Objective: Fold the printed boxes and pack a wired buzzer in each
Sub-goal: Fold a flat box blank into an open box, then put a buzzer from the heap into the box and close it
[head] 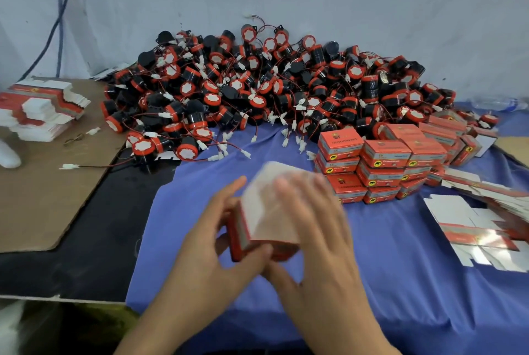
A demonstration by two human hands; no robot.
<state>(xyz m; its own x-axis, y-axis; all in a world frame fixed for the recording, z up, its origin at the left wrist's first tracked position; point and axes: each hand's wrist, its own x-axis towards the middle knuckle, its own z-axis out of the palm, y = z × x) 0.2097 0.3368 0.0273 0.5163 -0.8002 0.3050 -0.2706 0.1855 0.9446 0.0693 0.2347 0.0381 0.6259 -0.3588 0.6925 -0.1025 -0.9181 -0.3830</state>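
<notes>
A partly folded red and white printed box (257, 220) sits between my hands above the blue cloth (386, 297), its white flap raised and blurred. My left hand (211, 246) grips its left side, thumb curled under the red edge. My right hand (317, 225) lies blurred over the flap with fingers spread. Across the back sprawls a big heap of black and red wired buzzers (257, 88) with white plugs. Several closed red boxes (383, 165) are stacked at the right. Whether a buzzer is inside the held box is hidden.
Flat unfolded box blanks lie at the right edge (486, 225) and in a stack at the far left (43, 108). Brown cardboard (43, 197) and a black surface (100, 254) cover the left side. A loose white plug (68, 166) lies on the cardboard. A grey wall stands behind.
</notes>
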